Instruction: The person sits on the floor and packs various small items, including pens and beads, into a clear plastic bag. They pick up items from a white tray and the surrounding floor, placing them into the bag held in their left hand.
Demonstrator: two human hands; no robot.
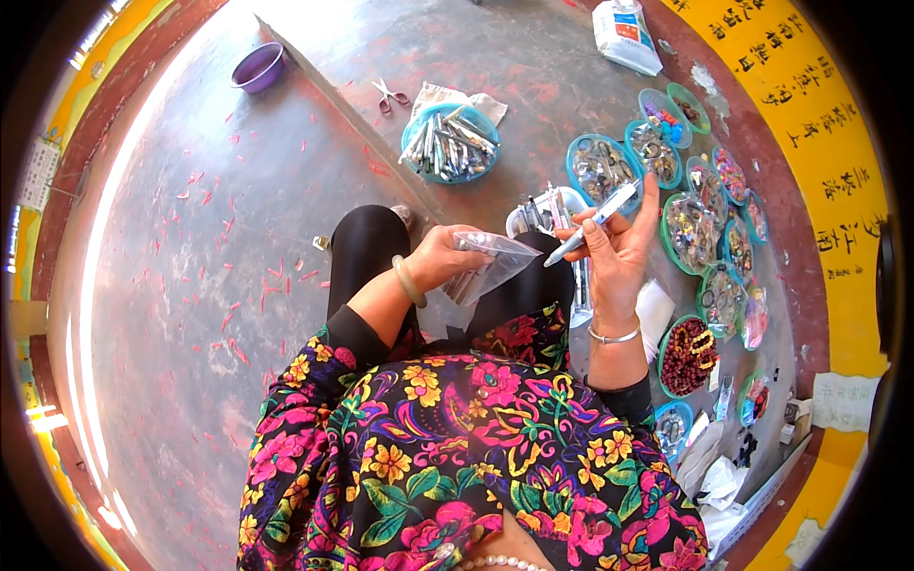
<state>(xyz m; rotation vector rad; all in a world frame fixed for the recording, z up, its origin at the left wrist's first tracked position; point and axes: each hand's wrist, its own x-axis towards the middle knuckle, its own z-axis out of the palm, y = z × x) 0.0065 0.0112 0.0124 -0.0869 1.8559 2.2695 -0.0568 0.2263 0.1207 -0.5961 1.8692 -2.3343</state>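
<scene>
My left hand [440, 257] is closed on the edge of a clear plastic bag [509, 252], which hangs over my knees with what look like several slim pens in its lower part. Just to the right, my right hand [614, 266] grips a pale blue and white pen [602, 215] between thumb and fingers, slanted with its lower end toward the bag. Pen and bag are apart. Below the pen, partly hidden by my knee and hand, stands a white basket [578, 198] with more pens. Farther off, a blue basket [496, 152] is heaped with pens.
Scissors [388, 95] lie beside the blue basket, on the grey floor. A purple bowl [259, 68] sits at the far left. Along the right wall stand several round baskets of small goods, one with dark red beads [681, 357]. A white sack [625, 38] is at the back right.
</scene>
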